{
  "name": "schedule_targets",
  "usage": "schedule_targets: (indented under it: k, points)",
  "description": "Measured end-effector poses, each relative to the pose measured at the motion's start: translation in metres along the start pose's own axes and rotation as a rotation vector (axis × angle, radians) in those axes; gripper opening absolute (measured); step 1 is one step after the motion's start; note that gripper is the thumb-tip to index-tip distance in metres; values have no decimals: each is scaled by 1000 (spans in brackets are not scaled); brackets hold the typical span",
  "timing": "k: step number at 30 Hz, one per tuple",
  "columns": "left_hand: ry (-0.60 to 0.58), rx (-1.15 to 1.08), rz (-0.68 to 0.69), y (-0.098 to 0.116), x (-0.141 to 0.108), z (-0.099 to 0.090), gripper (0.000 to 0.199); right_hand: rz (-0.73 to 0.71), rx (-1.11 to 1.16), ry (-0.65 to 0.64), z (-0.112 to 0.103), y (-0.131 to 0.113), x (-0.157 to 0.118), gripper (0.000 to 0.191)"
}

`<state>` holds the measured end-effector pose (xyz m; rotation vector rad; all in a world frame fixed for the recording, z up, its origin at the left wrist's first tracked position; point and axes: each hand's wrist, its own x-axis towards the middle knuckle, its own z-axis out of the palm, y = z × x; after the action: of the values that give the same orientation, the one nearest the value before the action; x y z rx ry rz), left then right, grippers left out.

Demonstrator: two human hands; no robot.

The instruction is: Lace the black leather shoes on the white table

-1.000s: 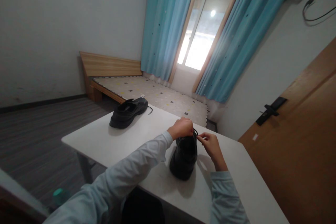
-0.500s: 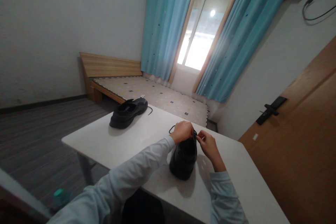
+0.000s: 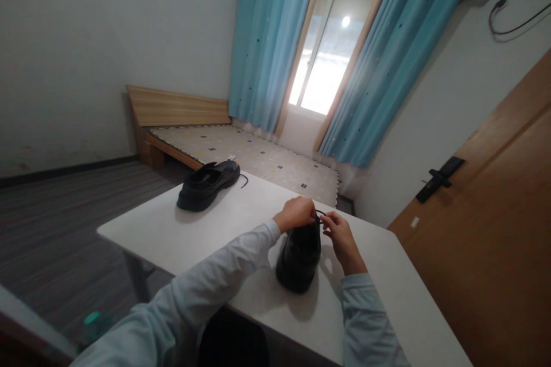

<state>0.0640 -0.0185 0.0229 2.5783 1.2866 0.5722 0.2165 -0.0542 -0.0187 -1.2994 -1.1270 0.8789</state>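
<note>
A black lace-up shoe (image 3: 299, 261) stands on the white table (image 3: 344, 309) with its heel towards me. Over its front part, my left hand (image 3: 297, 213) is closed, its fingertips mostly hidden behind the knuckles and the shoe's opening. On the shoe's right side my right hand (image 3: 340, 235) pinches a thin black shoelace (image 3: 321, 215) between thumb and fingers. What the left fingers grip cannot be made out. The matching black shoe (image 3: 206, 186) rests at the table's far left, one lace end trailing off its toe.
Behind the table is a bed (image 3: 258, 149) with a wooden headboard (image 3: 181, 106). Blue curtains (image 3: 271, 40) hang beside a bright window. A wooden door (image 3: 486, 212) stands to the right. A bottle with a green cap (image 3: 92, 319) is low at the left.
My right hand has drawn slightly away from my left, and more of the lace shows between them. The view has shifted a little; both shoes stay in place.
</note>
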Motion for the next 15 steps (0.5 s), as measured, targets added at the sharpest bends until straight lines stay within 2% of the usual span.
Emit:
schedule_targets:
  k: [5,9,12,15]
  points:
    - [-10,-12,-22,-2,-3,-18,22,29,284,65,-1,-6,-1,19]
    - [31,-48,4,-11,-5,-35,20,17,497,45,-7,-16,-4,17]
    - [47,-112,33,-21,-5,-45,19,-49,460,11,-14,-21,-5,17]
    - [71,-154,48,-31,-7,-54,19,-82,353,-40,-19,-23,-5,27]
